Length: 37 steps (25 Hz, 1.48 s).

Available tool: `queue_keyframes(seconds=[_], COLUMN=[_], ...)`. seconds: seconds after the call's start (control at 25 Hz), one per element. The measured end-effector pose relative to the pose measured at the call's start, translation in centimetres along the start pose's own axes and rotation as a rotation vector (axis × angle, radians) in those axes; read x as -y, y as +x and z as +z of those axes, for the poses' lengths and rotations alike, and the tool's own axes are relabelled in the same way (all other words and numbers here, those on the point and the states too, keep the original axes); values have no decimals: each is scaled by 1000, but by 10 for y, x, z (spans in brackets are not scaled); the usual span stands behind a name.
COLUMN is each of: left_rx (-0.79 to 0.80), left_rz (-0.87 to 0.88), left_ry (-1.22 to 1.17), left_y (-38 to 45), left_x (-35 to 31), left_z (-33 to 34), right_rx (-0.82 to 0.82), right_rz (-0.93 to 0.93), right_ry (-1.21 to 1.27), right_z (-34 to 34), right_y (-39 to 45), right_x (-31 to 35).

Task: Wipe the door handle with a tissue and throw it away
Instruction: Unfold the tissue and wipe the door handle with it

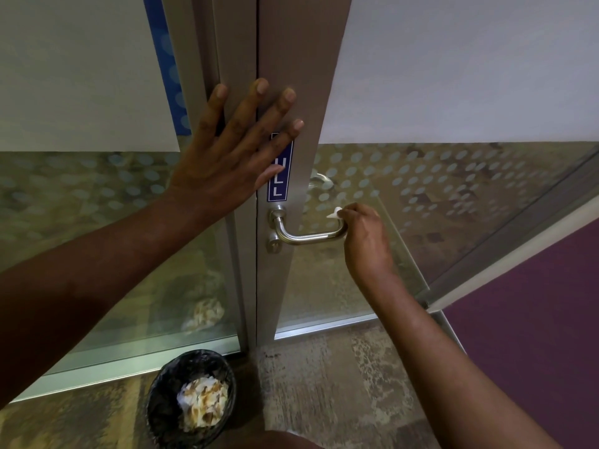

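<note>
A steel lever door handle (301, 234) sticks out from the grey metal door frame (301, 92). My right hand (364, 238) is closed around the handle's free end, with a white tissue (334, 213) pinched in its fingers; only a small corner of the tissue shows above the thumb. My left hand (236, 150) lies flat with spread fingers on the door frame above the handle, partly covering a blue PULL sign (279, 176).
A black-lined waste bin (191, 396) with crumpled paper in it stands on the floor below the handle, close to the door. Frosted, dotted glass panels (453, 189) flank the frame. A purple wall (534, 319) is on the right.
</note>
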State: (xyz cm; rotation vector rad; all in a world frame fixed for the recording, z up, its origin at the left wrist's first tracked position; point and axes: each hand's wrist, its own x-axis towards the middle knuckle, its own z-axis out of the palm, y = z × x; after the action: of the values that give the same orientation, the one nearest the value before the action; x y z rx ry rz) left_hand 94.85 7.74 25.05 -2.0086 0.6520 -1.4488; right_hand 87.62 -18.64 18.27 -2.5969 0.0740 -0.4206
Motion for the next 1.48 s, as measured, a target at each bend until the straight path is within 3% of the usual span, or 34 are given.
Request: queue_keyframes(seconds=[0.08,0.16,0.28,0.44,0.56,0.76,1.12,1.48], left_rx=[-4,-6,-10,-25,-25,2,5,7], left_rz=[-9,-5,16,5,7,42,44,13], left_ry=[-5,-5,-6,-19,-13,-1,7,-20], left_y=[-1,-2,-1,0,-1,0,-1,-2], left_x=[-1,-1,-1,-2,-1,0,0,-2], left_z=[1,1,-1,-1,-2,-5,-4,-1], right_rx=[-78,-221,-304,-129,-8,-27,19,51], right_rz=[-25,2,303,870,1027,1205,1239,1204], right_ry=[-32,118,538,1334,1726,2026,2107,2129], right_z=[4,9,16,7,6,35,32,54], right_y=[-10,-31,-38,-4,-7,-45,-55,-40], right_x=[2,7,8,5,18,60,53,88])
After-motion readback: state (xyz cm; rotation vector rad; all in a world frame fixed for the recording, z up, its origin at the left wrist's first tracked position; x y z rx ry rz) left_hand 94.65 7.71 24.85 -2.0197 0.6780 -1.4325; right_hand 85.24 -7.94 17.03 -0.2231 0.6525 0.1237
